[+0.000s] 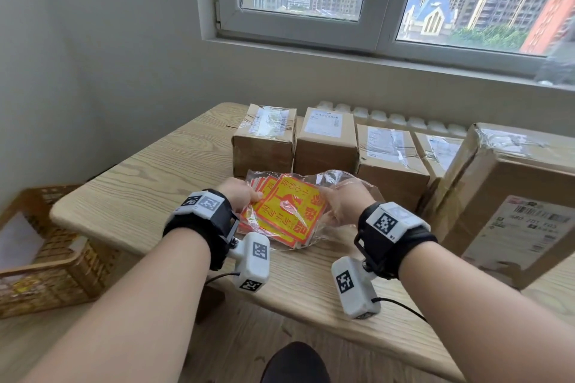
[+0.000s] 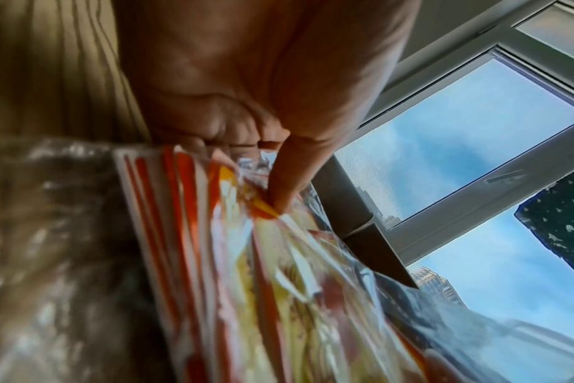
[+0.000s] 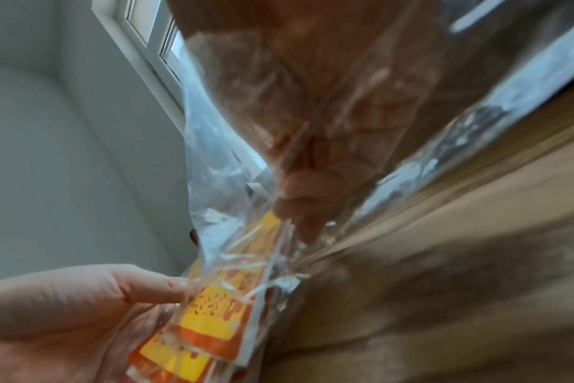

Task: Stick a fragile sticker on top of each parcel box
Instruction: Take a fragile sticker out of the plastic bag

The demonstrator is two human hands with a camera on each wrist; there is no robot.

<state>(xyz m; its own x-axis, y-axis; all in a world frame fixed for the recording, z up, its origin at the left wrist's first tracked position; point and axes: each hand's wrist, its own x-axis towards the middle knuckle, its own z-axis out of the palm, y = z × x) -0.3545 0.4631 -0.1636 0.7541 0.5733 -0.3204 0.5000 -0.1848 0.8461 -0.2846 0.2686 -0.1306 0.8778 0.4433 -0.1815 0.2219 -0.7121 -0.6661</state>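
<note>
A stack of red-and-yellow fragile stickers [image 1: 287, 211] lies in a clear plastic bag [image 1: 348, 183] on the wooden table [image 1: 140, 183], just in front of a row of brown parcel boxes [image 1: 326, 141]. My left hand [image 1: 241, 196] pinches the stack's left edge through the bag, thumb on top [image 2: 285, 186]. My right hand [image 1: 340, 207] grips the bag's right side, its fingers [image 3: 308, 207] seen through the plastic. In the right wrist view the stickers [image 3: 210, 324] sit between both hands.
A large box [image 1: 510, 196] stands at the right, close to my right wrist. A woven basket [image 1: 43, 252] sits on the floor to the left. The wall and window lie behind the boxes, and bare tabletop shows left of the stickers.
</note>
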